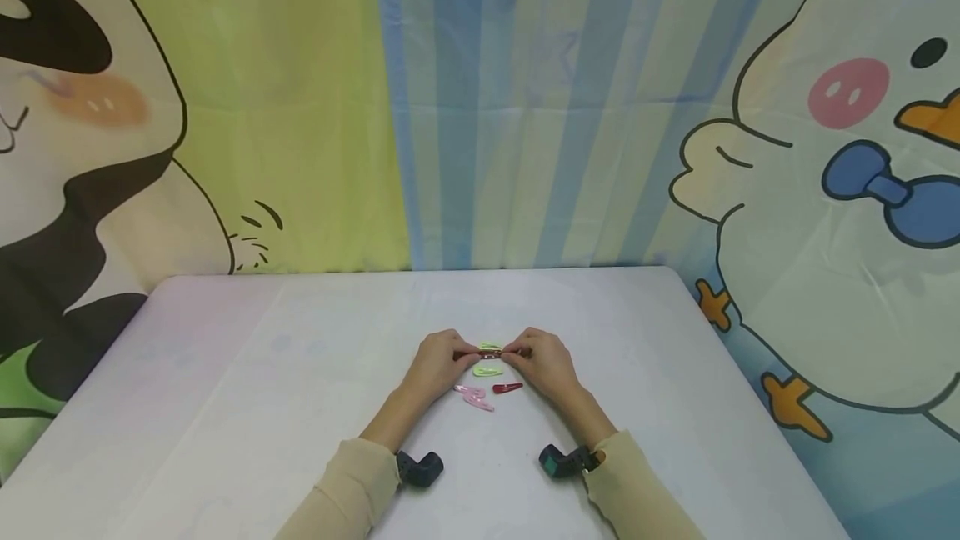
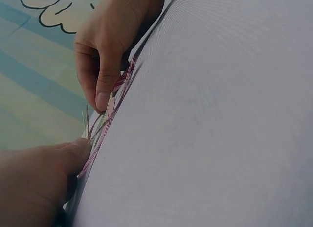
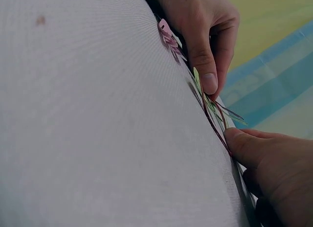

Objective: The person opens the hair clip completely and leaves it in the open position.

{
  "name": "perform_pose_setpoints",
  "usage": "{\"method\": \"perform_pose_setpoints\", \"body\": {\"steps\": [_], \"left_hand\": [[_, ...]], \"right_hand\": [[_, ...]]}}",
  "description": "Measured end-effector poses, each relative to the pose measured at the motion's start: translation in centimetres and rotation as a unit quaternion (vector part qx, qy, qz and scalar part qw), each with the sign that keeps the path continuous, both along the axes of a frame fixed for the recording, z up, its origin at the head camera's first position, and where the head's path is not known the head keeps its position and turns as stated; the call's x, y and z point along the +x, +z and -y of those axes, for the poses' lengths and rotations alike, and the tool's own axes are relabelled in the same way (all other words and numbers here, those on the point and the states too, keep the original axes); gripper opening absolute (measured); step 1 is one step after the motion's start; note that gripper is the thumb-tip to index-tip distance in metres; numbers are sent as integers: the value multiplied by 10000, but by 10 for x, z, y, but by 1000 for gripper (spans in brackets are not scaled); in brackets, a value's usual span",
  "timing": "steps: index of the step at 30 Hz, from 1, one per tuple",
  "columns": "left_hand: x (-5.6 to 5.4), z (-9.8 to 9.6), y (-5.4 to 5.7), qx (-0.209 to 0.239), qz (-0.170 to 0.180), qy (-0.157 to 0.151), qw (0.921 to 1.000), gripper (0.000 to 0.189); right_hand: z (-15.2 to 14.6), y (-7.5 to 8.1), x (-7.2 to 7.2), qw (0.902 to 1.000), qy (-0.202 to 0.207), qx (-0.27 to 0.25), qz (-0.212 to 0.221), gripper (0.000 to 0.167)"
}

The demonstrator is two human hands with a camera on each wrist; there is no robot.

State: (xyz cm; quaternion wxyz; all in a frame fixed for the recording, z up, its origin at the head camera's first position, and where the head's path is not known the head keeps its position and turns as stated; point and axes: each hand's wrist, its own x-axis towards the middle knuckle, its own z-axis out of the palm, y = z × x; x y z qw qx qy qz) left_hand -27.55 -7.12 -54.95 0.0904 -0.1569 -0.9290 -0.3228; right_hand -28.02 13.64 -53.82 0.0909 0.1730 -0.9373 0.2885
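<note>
A brown snap hair clip (image 1: 491, 354) is stretched between both hands above the white table. My left hand (image 1: 441, 361) pinches one end of it between thumb and fingers, and my right hand (image 1: 546, 363) pinches the other end. One light green hair clip (image 1: 487, 372) lies just in front of the held clip, and another green clip (image 1: 491, 346) shows behind it. Closer to me are a dark red hair clip (image 1: 507, 387) and pink hair clips (image 1: 475, 397). In the right wrist view the pink clips (image 3: 169, 38) lie beside my left hand.
The white table (image 1: 247, 407) extends on both sides of the arms, with its far edge close to a cartoon-printed curtain (image 1: 525, 107). Each wrist wears a black camera, the left camera (image 1: 420, 469) and the right camera (image 1: 562, 461), just above the tabletop.
</note>
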Motion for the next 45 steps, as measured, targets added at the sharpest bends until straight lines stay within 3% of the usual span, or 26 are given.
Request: {"method": "perform_pose_setpoints", "body": {"steps": [8,14,21,30,45], "left_hand": [[0,-1,3,241,-17,8,9997,13],[0,1,2,456,238,41,9987,13],[4,10,2,613,410,-502,9960,17],[7,16,5,274,585,-966,9932,24],[7,14,2,-11,425,-943,9946,13]], "right_hand": [[-1,2,-1,9998,-146,9,158,9],[-1,1,-1,9993,-192,-109,297,9],[-2,0,0,9987,-232,-185,420,8],[-3,6,3,9970,-308,-368,609,9],[0,17,15,9935,-424,-205,1037,8]]}}
